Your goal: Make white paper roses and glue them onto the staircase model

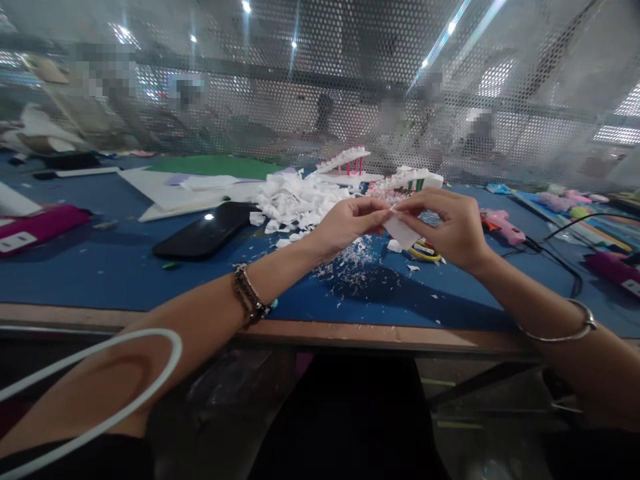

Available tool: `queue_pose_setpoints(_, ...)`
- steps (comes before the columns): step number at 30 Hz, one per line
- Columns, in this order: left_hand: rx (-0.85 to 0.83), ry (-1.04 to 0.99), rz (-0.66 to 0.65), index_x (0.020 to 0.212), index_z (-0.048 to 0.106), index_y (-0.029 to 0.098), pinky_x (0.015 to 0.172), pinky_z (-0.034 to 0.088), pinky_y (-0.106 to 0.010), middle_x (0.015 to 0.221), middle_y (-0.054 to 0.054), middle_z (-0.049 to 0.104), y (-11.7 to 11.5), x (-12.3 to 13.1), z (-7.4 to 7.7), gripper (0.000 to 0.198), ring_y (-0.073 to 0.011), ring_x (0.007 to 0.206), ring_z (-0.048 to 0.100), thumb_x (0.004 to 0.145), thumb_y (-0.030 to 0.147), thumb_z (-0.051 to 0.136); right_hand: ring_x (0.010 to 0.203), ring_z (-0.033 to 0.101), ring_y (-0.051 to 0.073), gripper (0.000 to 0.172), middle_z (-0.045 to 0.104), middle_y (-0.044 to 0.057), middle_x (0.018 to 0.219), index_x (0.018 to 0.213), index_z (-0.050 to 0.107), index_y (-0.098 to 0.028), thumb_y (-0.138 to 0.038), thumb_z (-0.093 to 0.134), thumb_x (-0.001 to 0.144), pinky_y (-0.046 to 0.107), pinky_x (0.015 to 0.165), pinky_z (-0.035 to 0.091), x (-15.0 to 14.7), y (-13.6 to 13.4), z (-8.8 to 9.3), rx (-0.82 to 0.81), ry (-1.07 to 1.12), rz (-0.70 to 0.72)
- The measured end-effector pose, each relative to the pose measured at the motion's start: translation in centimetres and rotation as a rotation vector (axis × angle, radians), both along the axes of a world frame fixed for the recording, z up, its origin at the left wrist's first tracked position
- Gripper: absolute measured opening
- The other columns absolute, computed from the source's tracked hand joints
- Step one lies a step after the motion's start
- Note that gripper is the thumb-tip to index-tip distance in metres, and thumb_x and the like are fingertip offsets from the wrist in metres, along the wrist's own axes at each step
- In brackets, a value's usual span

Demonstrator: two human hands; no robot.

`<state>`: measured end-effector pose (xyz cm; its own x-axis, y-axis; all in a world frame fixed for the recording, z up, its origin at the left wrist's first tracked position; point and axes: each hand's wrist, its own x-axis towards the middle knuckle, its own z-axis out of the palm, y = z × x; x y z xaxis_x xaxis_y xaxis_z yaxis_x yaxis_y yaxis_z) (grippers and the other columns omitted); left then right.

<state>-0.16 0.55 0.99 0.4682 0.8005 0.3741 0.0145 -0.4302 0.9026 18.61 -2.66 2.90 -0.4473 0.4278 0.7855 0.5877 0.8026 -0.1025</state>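
Note:
Between my two hands is a small white piece of paper, pinched at its upper edge. My left hand is closed, thumb and forefinger meeting on the paper's left corner. Just beside it, my right hand pinches the same piece from the right with thumb and fingers. Beyond my left hand lies a heap of torn white paper pieces. Tiny white scraps are strewn below the hands. Behind my right hand stand small white models with red supports and green supports.
A black phone lies left of the heap. Further back are white sheets and a green sheet. At right are a pink glue gun, its black cable and a yellow tape roll. A perforated metal screen rises behind.

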Motion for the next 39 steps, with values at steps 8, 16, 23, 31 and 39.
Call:
queue_pose_setpoints(8,0.001,0.049,-0.001,0.085,0.059,0.013,0.069,0.049,-0.021,0.083,-0.004,0.066,-0.4,0.2,-0.1,0.017,-0.006,0.069,0.058,0.082,0.029,0.056,0.086,0.06,0.017,0.018,0.067,0.005,0.087,0.083,0.063,-0.021,-0.027,0.047,0.091,0.033,0.079,0.046,-0.1,-0.1,0.1,0.056,-0.157,-0.057)
queue_pose_setpoints(16,0.094,0.015,-0.006,0.07,0.061,0.014,0.061,0.044,-0.021,0.061,0.002,0.057,0.0,0.3,-0.6,0.026,-0.0068,0.059,0.052,0.07,0.039,0.07,0.071,0.054,0.013,0.013,0.059,0.004,0.076,0.081,0.054,-0.017,-0.025,0.05,0.089,0.027,0.066,0.044,0.2,1.5,-0.8,0.087,-0.202,-0.02)
queue_pose_setpoints(23,0.282,0.02,0.05,0.076,0.067,0.014,0.061,0.044,-0.021,0.069,-0.002,0.065,-0.3,0.2,-0.7,0.032,-0.0083,0.063,0.055,0.071,0.045,0.069,0.061,0.054,0.01,0.01,0.059,0.001,0.069,0.08,0.053,-0.017,-0.026,0.052,0.087,0.024,0.057,0.042,-0.1,1.2,-1.2,0.006,-0.076,-0.047)
queue_pose_setpoints(31,0.468,0.091,0.206,0.076,0.072,0.015,0.048,0.035,-0.021,0.07,-0.003,0.069,-0.2,0.3,-0.8,0.025,-0.0066,0.055,0.049,0.075,0.04,0.067,0.063,0.057,0.009,0.01,0.06,-0.001,0.07,0.077,0.053,-0.018,-0.025,0.056,0.084,0.024,0.059,0.047,-0.4,1.5,-1.8,-0.09,0.097,0.058)
queue_pose_setpoints(39,0.31,-0.038,0.092,0.083,0.072,0.015,0.065,0.047,-0.022,0.083,-0.005,0.072,0.1,0.2,-0.6,0.023,-0.0115,0.075,0.062,0.074,0.036,0.067,0.063,0.057,0.009,0.011,0.061,-0.001,0.071,0.076,0.058,-0.017,-0.026,0.064,0.077,0.022,0.055,0.047,-0.7,1.6,-1.4,-0.417,0.362,0.219)
